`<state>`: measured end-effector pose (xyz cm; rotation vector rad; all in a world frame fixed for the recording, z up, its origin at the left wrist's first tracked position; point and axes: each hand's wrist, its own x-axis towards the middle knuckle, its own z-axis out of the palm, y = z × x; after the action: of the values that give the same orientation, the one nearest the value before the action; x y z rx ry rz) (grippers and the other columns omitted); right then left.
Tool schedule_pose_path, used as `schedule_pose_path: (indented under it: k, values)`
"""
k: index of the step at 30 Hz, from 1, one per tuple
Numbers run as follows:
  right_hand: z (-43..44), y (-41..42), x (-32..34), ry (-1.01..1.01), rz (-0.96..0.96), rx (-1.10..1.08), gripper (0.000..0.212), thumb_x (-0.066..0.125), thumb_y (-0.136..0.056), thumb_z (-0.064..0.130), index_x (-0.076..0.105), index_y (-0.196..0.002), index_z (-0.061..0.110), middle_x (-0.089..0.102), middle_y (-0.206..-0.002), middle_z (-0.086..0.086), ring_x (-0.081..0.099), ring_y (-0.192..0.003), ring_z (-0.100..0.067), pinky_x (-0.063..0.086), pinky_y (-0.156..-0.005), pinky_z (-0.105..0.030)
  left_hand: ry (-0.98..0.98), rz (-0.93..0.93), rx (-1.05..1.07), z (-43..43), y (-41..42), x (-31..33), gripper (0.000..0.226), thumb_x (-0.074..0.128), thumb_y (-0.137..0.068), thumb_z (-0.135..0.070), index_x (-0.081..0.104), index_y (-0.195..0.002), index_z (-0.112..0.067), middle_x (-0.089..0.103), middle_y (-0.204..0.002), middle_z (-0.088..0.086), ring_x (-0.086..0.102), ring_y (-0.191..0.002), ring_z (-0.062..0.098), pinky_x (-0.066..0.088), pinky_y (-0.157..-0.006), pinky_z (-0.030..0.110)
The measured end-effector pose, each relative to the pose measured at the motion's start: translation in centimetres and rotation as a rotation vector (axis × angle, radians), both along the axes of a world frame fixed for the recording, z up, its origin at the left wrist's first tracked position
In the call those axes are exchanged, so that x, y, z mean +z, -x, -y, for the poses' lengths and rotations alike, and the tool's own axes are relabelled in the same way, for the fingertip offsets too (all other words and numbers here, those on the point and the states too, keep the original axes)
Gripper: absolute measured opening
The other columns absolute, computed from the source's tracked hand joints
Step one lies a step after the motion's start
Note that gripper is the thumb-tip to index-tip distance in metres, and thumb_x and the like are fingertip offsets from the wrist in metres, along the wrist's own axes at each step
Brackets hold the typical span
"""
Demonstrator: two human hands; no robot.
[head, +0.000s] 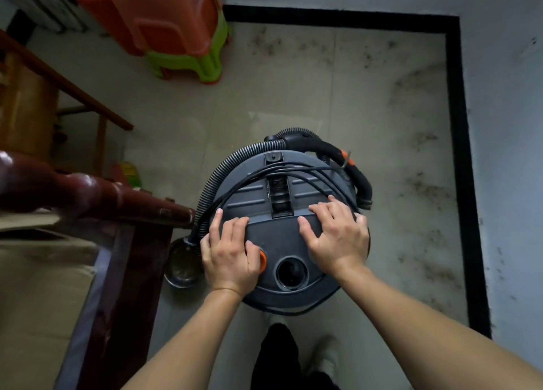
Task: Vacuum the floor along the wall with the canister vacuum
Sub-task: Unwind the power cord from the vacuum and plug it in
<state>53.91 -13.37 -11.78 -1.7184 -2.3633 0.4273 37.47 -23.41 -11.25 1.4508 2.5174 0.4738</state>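
1. We see the canister vacuum (282,213) standing on the floor (182,110) in the middle, close to our feet, near the corner of the room.
2. Its top is round and dark grey. A ribbed hose (217,178) curls around its left and far sides, and a thin black cord (293,170) lies across the lid.
3. A round hole (291,273) sits in the near part of the top. We cannot see what is inside it; it is just dark.
4. The sides and bottom of the vacuum are hidden under its own lid.
5. Our left hand (230,253) lies flat on the near left of the lid, fingers spread. Its thumb touches an orange button (263,261), which it partly covers.
6. Our right hand (338,236) lies flat on the near right of the lid, fingers spread wide, with the fingertips by the cord. Neither hand is wrapped around anything.
7. Both arms reach forward and are cut off at the bottom edge.
8. A shiny metal bowl (180,267) sits just left of the vacuum, partly hidden by our left hand.
9. Dark wooden furniture (88,195) fills the left side.
10. Far left stand stacked orange and green stools (182,36), cut off at the top.
11. The floor on the right, by the black baseboard (461,154), has dark dirty specks.
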Motion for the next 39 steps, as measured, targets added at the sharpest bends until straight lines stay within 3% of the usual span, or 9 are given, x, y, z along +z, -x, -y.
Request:
schedule_pose_path:
  k: [12, 16, 19, 21, 23, 26, 30, 34, 39]
  values:
    - [12.6, -5.5, 0.7, 0.086, 0.084, -0.026, 0.048, 0.042, -0.086, 0.054, 0.074, -0.101, 0.022, 0.071, -0.108, -0.001, 0.061, -0.119, -0.022, 0.047, -0.084, -0.043, 0.118, 0.05, -0.114, 11.0, -4.1, 0.8, 0.05, 0.04, -0.075, -0.032, 0.064, -0.114, -0.012, 0.063, -0.118, 0.0, 0.037, -0.138, 0.026, 0.039, -0.095, 0.047]
    - [14.5, -6.4, 1.8, 0.146, 0.127, 0.001, 0.041, 0.054, -0.089, 0.049, 0.073, -0.109, 0.019, 0.07, -0.115, -0.002, 0.055, -0.126, -0.024, 0.039, -0.099, -0.052, 0.1, 0.076, -0.143, 12.8, -4.0, 2.1, 0.051, 0.041, -0.081, -0.036, 0.063, -0.118, -0.008, 0.059, -0.126, 0.008, 0.047, -0.13, 0.031, 0.04, -0.098, 0.05]
    - [14.1, -6.1, 3.2, -0.005, 0.076, 0.094, 0.038, 0.065, -0.081, 0.042, 0.072, -0.109, 0.017, 0.07, -0.117, -0.004, 0.058, -0.123, -0.026, 0.034, -0.105, -0.058, 0.042, 0.054, -0.027, 12.3, -2.3, 2.3, 0.054, 0.052, -0.083, -0.035, 0.055, -0.128, -0.006, 0.054, -0.131, 0.013, 0.052, -0.12, 0.033, 0.041, -0.097, 0.05]
    - [12.4, -5.2, 4.1, -0.12, -0.021, 0.142, 0.047, 0.076, -0.073, 0.03, 0.068, -0.117, 0.015, 0.064, -0.126, -0.009, 0.056, -0.126, -0.029, 0.038, -0.103, -0.056, 0.154, 0.1, 0.046, 11.0, -0.6, 1.9, 0.064, 0.063, -0.082, -0.033, 0.045, -0.139, -0.011, 0.049, -0.138, 0.009, 0.046, -0.125, 0.029, 0.035, -0.103, 0.046]
    - [10.0, -3.8, 4.8, -0.043, -0.037, 0.145, 0.065, 0.077, -0.073, 0.026, 0.057, -0.134, 0.017, 0.052, -0.143, -0.01, 0.043, -0.137, -0.027, 0.037, -0.103, -0.049, 0.308, 0.22, 0.062, 10.1, 0.7, 1.1, 0.063, 0.065, -0.084, -0.031, 0.042, -0.141, -0.018, 0.049, -0.136, 0.005, 0.047, -0.124, 0.027, 0.037, -0.102, 0.04]
    - [7.1, -1.8, 4.5, 0.272, 0.176, 0.172, 0.073, 0.066, -0.082, 0.035, 0.035, -0.148, 0.027, 0.043, -0.149, -0.003, 0.033, -0.142, -0.022, 0.032, -0.105, -0.043, 0.35, 0.218, 0.025, 10.3, 2.1, 0.6, 0.036, 0.06, -0.087, -0.022, 0.054, -0.122, -0.019, 0.055, -0.119, 0.007, 0.057, -0.108, 0.031, 0.045, -0.084, 0.04]
    - [7.9, -2.5, 3.6, 0.346, 0.34, 0.179, 0.032, 0.056, -0.09, 0.037, 0.059, -0.117, 0.022, 0.065, -0.118, -0.01, 0.056, -0.114, -0.031, 0.04, -0.087, -0.039, 0.346, 0.295, -0.09, 11.5, 3.2, 2.2, 0.016, 0.058, -0.089, -0.021, 0.059, -0.105, -0.022, 0.062, -0.106, 0.003, 0.058, -0.098, 0.028, 0.047, -0.078, 0.039]
    - [9.4, -5.6, 5.8, 0.444, 0.115, 0.062, 0.018, 0.059, -0.091, 0.03, 0.068, -0.104, 0.022, 0.07, -0.107, -0.012, 0.061, -0.102, -0.035, 0.038, -0.069, -0.036, 0.342, 0.611, -0.182, 10.9, 3.7, 6.7, 0.009, 0.063, -0.09, -0.022, 0.059, -0.085, -0.016, 0.062, -0.074, -0.001, 0.058, -0.073, 0.016, 0.046, -0.068, 0.034]
    - [7.9, -8.5, 12.6, 0.514, -0.255, -0.145, 0.016, 0.062, -0.089, 0.012, 0.068, -0.076, 0.007, 0.067, -0.077, -0.021, 0.061, -0.075, -0.034, 0.049, -0.071, -0.048, 0.197, 1.058, -0.117, 7.5, 1.6, 14.9, 0.019, 0.064, -0.091, -0.014, 0.054, -0.075, -0.014, 0.048, -0.048, -0.008, 0.041, -0.039, 0.006, 0.034, -0.041, 0.02]
